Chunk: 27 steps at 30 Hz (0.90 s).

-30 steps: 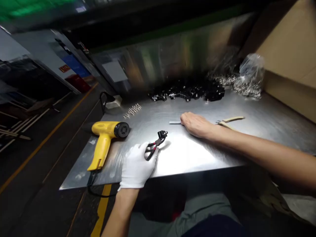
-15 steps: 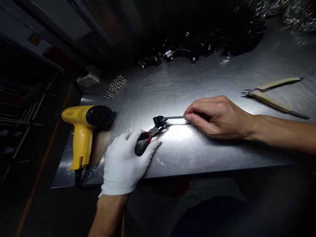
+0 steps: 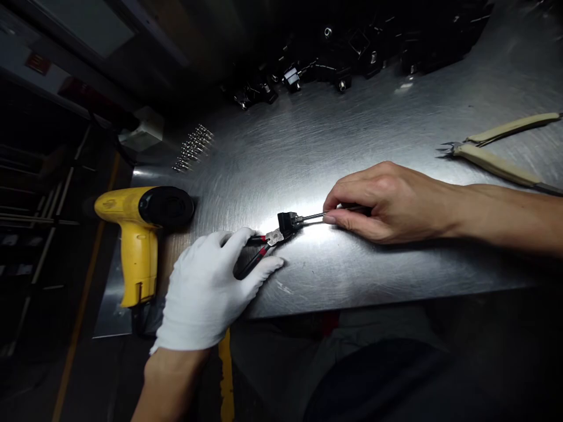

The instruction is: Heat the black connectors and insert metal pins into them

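Observation:
My left hand (image 3: pixel 206 290), in a white glove, is closed around pliers (image 3: pixel 275 237) with black and red handles. Their jaws lie against a small black block (image 3: pixel 287 221) with a metal fitting on its right side; whether they clamp it is hard to see. A thin grey metal rod (image 3: pixel 311 217) runs from that fitting to my bare right hand (image 3: pixel 382 205). Thumb and forefinger pinch the rod, and a dark section of it disappears under my palm. Both hands are low over the metal table.
A yellow heat gun (image 3: pixel 139 234) stands at the left on the metal table (image 3: pixel 352 135). Small metal pins (image 3: pixel 193 147) lie behind it. Black parts with metal fittings (image 3: pixel 303 76) are heaped along the back. Cream-handled cutters (image 3: pixel 497 146) lie at the right.
The whole view has shifted a little. The rod now slopes slightly up towards my right hand, where it lay nearly level before. Both hands keep their grips.

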{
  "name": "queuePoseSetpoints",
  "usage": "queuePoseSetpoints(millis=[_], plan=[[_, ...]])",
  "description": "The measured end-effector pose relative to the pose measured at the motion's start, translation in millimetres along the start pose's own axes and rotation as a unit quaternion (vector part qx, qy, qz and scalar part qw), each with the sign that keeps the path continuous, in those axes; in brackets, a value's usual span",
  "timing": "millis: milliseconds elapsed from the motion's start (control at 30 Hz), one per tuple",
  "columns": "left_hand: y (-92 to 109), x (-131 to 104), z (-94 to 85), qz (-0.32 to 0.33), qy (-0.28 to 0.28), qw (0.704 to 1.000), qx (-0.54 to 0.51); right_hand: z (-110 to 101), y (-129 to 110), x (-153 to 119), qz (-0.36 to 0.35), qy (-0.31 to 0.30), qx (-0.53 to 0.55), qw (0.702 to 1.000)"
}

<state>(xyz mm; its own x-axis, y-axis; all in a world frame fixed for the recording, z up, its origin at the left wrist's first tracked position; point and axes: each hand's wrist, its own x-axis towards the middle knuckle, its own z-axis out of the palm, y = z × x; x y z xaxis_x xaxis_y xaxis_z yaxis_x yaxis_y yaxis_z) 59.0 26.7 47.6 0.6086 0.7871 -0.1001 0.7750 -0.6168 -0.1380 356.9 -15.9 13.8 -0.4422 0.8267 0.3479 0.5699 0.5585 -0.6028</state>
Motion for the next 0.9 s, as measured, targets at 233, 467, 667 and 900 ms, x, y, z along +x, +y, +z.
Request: queuePoseSetpoints(millis=[233,467,667,900], plan=[[5.4,4.3,-4.0,0.005,-0.001,1.000,0.022,3.4,-0.7,-1.2,0.014,-0.006,-0.042,0.999],[22.7,6.5,-14.9,-0.035,-0.046,0.995,0.076,2.1,-0.8,-0.8,0.049,-0.011,-0.046,0.998],[36.7,4.1,-21.3,-0.066,-0.080,0.988,0.112,1.4,-2.1,-1.5,0.051,-0.024,-0.043,0.997],[47.5,-2.0,-17.8,-0.079,-0.055,0.987,0.130,4.9,-8.4,-5.7,0.058,0.002,-0.031,0.998]])
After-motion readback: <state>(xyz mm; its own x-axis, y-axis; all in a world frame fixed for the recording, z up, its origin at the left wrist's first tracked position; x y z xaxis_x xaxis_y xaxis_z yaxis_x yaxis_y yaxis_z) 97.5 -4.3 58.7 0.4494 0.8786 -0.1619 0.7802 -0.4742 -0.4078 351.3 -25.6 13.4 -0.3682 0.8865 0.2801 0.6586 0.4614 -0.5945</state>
